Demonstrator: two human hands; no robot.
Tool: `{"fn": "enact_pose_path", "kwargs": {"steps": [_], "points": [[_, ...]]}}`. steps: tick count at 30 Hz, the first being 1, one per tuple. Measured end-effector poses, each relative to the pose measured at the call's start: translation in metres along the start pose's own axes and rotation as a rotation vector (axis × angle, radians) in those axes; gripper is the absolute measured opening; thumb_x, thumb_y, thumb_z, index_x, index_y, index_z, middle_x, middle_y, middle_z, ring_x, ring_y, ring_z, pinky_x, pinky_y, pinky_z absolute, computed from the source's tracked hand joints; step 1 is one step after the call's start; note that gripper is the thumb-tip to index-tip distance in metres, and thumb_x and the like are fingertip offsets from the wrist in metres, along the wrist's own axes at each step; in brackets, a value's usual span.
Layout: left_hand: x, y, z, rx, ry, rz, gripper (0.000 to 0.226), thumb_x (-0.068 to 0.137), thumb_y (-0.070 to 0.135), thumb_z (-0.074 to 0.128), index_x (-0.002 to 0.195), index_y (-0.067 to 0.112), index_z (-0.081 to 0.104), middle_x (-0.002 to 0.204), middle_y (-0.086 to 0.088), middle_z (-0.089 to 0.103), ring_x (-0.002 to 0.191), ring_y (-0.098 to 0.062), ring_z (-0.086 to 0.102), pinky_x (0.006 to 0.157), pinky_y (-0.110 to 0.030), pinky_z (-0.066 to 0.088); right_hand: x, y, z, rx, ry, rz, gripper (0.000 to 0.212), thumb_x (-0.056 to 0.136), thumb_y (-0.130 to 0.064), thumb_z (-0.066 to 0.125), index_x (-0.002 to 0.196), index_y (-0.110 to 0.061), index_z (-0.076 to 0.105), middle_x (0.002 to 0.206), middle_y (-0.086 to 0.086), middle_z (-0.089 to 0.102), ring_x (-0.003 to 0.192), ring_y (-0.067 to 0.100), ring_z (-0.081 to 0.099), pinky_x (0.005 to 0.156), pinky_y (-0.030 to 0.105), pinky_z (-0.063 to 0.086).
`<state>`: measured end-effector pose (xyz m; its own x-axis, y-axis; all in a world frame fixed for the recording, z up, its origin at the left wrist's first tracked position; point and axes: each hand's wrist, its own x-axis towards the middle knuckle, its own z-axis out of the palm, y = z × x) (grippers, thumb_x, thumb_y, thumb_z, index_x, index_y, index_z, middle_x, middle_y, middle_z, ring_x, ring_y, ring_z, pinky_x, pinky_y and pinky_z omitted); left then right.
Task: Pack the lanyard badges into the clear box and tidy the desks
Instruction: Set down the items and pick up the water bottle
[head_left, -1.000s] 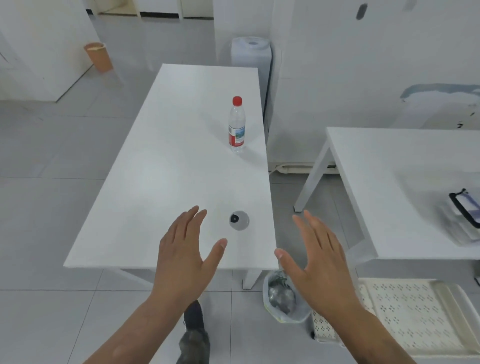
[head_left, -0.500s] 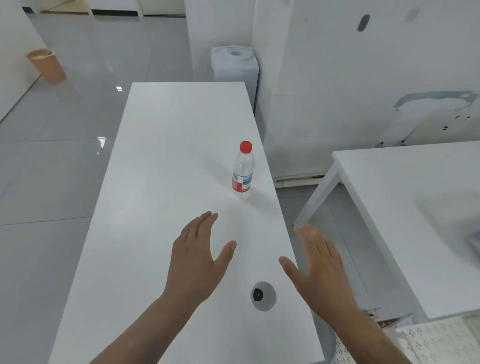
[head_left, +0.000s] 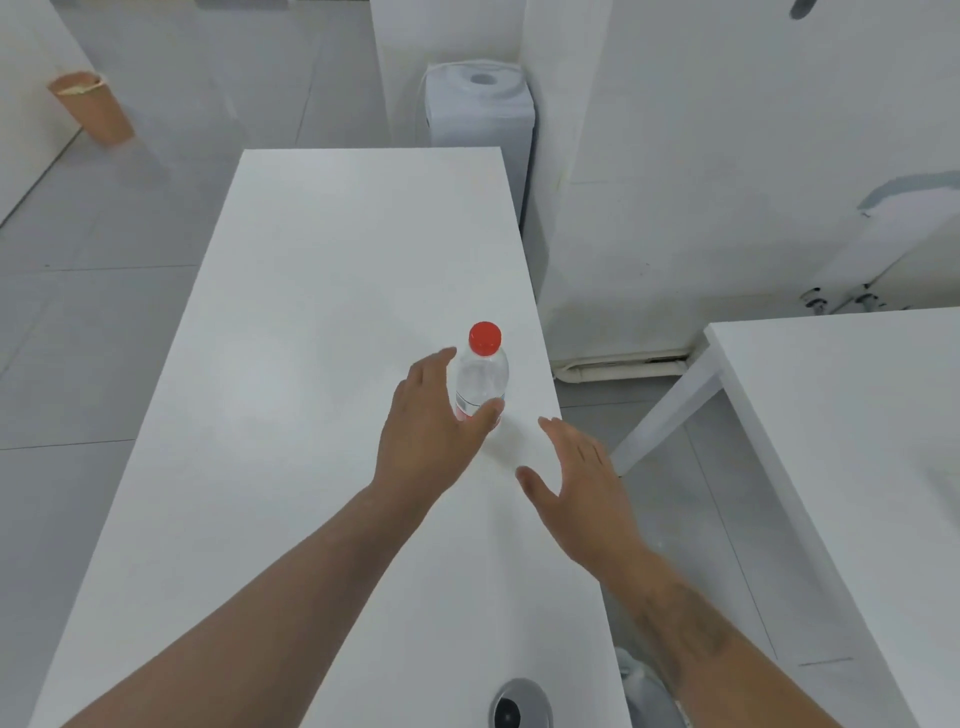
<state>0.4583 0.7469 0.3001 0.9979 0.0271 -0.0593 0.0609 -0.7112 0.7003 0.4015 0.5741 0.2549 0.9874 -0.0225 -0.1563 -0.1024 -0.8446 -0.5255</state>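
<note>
White counter (head_left: 311, 364), right edge: my left grip (head_left: 431, 421) spreads wide around the water bottle (head_left: 482, 374) to clear it; my right grip (head_left: 582, 478) hovers wide, empty.

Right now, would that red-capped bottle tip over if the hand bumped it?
Probably: the bottle stands upright, tall and narrow, near the desk edge. Its clear plastic likely dents under a squeeze. The left hand looks about to wrap it.

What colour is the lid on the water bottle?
Red: the cap on the water bottle, seen in the head view.
</note>
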Motion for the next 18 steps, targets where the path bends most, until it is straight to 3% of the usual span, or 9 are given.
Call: {"fn": "enact_pose_path", "kwargs": {"steps": [4, 8, 13, 16, 18], "points": [[0.037, -0.003, 0.021, -0.113, -0.03, -0.066, 0.084, 0.075, 0.053, 0.074, 0.145, 0.032, 0.033, 0.147, 0.009, 0.042, 0.13, -0.016, 0.046, 0.101, -0.031, 0.04, 0.035, 0.001, 0.014, 0.043, -0.05, 0.014, 0.063, 0.096, -0.05, 0.047, 0.151, -0.029, 0.025, 0.156, -0.012, 0.029, 0.143, 0.011, 0.024, 0.115, 0.03, 0.024], [0.052, -0.007, 0.027, -0.195, -0.067, -0.089, 0.065, 0.071, 0.053, 0.072, 0.128, 0.037, 0.047, 0.118, 0.019, 0.057, 0.111, -0.015, 0.058, 0.095, -0.035, 0.051, 0.055, 0.004, 0.028, 0.191, -0.102, 0.104, 0.061, 0.097, -0.043, 0.051, 0.151, -0.027, 0.027, 0.154, -0.01, 0.034, 0.14, 0.012, 0.033, 0.114, 0.033, 0.031], [0.049, -0.015, 0.02, -0.353, -0.04, -0.147, 0.048, 0.075, 0.039, 0.076, 0.119, 0.032, 0.058, 0.111, 0.016, 0.066, 0.102, -0.012, 0.065, 0.084, -0.03, 0.054, 0.066, 0.007, 0.038, 0.573, -0.127, 0.348, 0.053, 0.097, -0.042, 0.051, 0.146, -0.025, 0.038, 0.145, -0.007, 0.047, 0.126, 0.012, 0.051, 0.107, 0.032, 0.039], [0.04, -0.015, 0.013, -0.468, -0.054, -0.179, 0.036, 0.076, 0.034, 0.076, 0.11, 0.034, 0.063, 0.104, 0.015, 0.07, 0.093, -0.01, 0.069, 0.083, -0.037, 0.059, 0.066, 0.009, 0.038, 0.835, -0.136, 0.488, 0.039, 0.096, -0.047, 0.044, 0.126, -0.025, 0.058, 0.128, -0.002, 0.06, 0.115, 0.018, 0.057, 0.104, 0.044, 0.045], [0.029, -0.01, 0.01, -0.545, -0.055, -0.195, 0.031, 0.078, 0.029, 0.076, 0.107, 0.034, 0.064, 0.102, 0.015, 0.071, 0.087, -0.005, 0.07, 0.08, -0.035, 0.06, 0.058, 0.01, 0.033, 0.96, -0.183, 0.546, 0.028, 0.1, -0.043, 0.042, 0.105, -0.028, 0.065, 0.114, 0.001, 0.066, 0.106, 0.022, 0.064, 0.099, 0.043, 0.05]]}}
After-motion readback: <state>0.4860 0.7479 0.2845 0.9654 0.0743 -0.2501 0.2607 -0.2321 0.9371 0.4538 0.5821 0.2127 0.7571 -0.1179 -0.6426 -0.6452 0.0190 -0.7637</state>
